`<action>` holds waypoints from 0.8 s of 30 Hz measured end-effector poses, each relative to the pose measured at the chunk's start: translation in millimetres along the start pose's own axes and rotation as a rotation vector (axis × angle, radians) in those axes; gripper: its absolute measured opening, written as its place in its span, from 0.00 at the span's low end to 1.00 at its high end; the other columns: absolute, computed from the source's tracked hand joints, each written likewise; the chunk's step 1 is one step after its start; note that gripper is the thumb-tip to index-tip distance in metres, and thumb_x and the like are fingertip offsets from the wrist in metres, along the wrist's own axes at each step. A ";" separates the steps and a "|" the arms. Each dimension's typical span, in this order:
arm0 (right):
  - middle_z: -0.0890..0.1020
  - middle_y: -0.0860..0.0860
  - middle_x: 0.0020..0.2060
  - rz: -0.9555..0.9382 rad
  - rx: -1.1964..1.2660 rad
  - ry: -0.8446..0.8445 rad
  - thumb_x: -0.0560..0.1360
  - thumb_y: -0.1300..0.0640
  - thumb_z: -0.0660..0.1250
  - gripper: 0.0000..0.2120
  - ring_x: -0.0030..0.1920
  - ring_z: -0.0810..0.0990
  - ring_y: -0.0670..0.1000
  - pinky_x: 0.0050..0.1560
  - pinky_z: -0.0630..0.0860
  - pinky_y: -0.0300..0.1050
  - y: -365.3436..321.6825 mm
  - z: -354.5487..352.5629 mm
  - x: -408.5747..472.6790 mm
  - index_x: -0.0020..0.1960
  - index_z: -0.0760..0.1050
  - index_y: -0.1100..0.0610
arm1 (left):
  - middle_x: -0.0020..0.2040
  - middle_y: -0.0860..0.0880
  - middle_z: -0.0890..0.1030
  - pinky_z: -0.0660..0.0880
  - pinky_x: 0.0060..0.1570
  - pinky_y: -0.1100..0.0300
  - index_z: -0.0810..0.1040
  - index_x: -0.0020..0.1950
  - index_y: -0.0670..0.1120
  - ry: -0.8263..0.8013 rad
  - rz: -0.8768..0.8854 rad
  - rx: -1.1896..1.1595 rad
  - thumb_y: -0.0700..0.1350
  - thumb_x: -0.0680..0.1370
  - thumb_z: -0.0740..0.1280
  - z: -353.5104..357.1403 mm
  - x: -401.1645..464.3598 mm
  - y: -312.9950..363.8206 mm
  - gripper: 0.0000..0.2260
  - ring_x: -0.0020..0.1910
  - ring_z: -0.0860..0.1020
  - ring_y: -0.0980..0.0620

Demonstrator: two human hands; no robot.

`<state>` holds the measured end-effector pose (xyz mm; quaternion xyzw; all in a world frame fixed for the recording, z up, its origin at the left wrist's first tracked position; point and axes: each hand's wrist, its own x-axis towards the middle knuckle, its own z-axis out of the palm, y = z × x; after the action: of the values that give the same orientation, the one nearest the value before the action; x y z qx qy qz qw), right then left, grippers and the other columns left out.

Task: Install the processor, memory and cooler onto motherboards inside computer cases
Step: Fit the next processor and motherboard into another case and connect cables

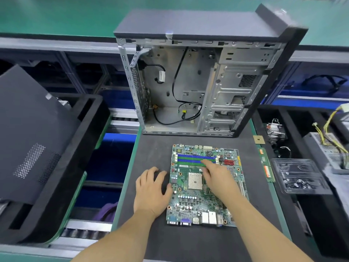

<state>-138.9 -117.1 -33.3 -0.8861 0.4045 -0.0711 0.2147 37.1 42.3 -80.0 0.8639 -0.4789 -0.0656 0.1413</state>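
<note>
My flat left hand steadied the green motherboard; my relaxed right hand held nothing; fetching the processor seemed next.

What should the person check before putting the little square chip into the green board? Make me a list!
1. Socket on the motherboard is empty: ok.
2. Motherboard lies flat on the dark mat: ok.
3. Left hand steadies the board's left edge: ok, fingers relaxed, resting there.
4. Right hand is free to fetch the chip: ok, it holds nothing, fingers reaching over the memory slots.
5. Processor is within sight: ok, on the mat's right edge.
6. Socket lever is raised: cannot tell, too small.
</note>
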 end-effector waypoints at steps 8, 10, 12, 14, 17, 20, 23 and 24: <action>0.81 0.39 0.39 0.124 0.321 -0.007 0.83 0.53 0.66 0.12 0.37 0.82 0.42 0.48 0.81 0.41 7.6 1.2 5.4 0.63 0.81 0.55 | 0.67 0.52 0.69 0.57 0.71 0.51 0.73 0.67 0.56 -0.006 -0.001 0.021 0.60 0.76 0.53 1.2 0.4 -0.8 0.23 0.69 0.63 0.49; 0.81 0.38 0.39 0.126 0.336 -0.014 0.82 0.52 0.66 0.12 0.37 0.82 0.42 0.45 0.79 0.36 7.7 0.6 3.0 0.62 0.82 0.54 | 0.67 0.52 0.69 0.57 0.71 0.50 0.74 0.67 0.56 -0.001 -0.004 0.008 0.60 0.76 0.54 1.9 0.4 -1.2 0.22 0.69 0.63 0.48; 0.83 0.40 0.39 0.140 0.362 -0.022 0.82 0.51 0.67 0.11 0.36 0.82 0.43 0.42 0.79 0.36 7.6 0.2 1.0 0.61 0.82 0.52 | 0.67 0.52 0.69 0.57 0.71 0.50 0.74 0.67 0.56 -0.006 -0.009 0.003 0.59 0.76 0.55 1.2 0.4 -1.2 0.22 0.70 0.63 0.48; 0.84 0.44 0.39 0.164 0.408 -0.025 0.81 0.51 0.68 0.09 0.36 0.82 0.45 0.41 0.80 0.39 7.7 -0.7 0.6 0.60 0.82 0.50 | 0.67 0.53 0.69 0.56 0.71 0.51 0.74 0.67 0.56 -0.017 -0.012 -0.001 0.59 0.76 0.56 0.4 0.3 -0.3 0.22 0.70 0.63 0.49; 0.84 0.45 0.40 0.209 0.495 -0.065 0.79 0.51 0.72 0.08 0.35 0.82 0.43 0.37 0.76 0.35 11.3 -6.3 1.8 0.58 0.80 0.46 | 0.62 0.54 0.72 0.60 0.68 0.51 0.76 0.64 0.54 0.039 -0.059 -0.114 0.59 0.75 0.55 -6.2 4.0 4.3 0.22 0.66 0.67 0.49; 0.84 0.45 0.35 0.228 0.575 -0.125 0.77 0.52 0.75 0.07 0.29 0.81 0.43 0.32 0.74 0.34 18.2 -15.5 5.8 0.52 0.79 0.45 | 0.59 0.53 0.73 0.65 0.62 0.51 0.75 0.63 0.51 0.138 -0.006 -0.298 0.58 0.75 0.58 -25.5 29.8 33.8 0.20 0.60 0.70 0.49; 0.83 0.48 0.30 0.272 0.685 -0.093 0.76 0.56 0.76 0.07 0.23 0.76 0.45 0.25 0.71 0.38 32.5 -27.6 11.4 0.53 0.82 0.50 | 0.61 0.54 0.73 0.65 0.63 0.51 0.74 0.65 0.53 0.009 0.395 -0.189 0.64 0.75 0.60 -44.0 63.5 86.3 0.24 0.62 0.68 0.51; 0.83 0.48 0.30 0.277 0.693 -0.071 0.76 0.57 0.76 0.06 0.23 0.76 0.45 0.25 0.71 0.39 39.4 -32.3 14.0 0.53 0.83 0.51 | 0.63 0.54 0.73 0.64 0.65 0.51 0.73 0.68 0.55 -0.114 0.497 -0.150 0.67 0.74 0.62 -47.4 72.6 102.7 0.27 0.64 0.68 0.51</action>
<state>-166.2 -160.9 -22.2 -0.6996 0.4646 -0.1434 0.5236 4.4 -62.0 -1.9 0.7018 -0.6775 -0.1125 0.1895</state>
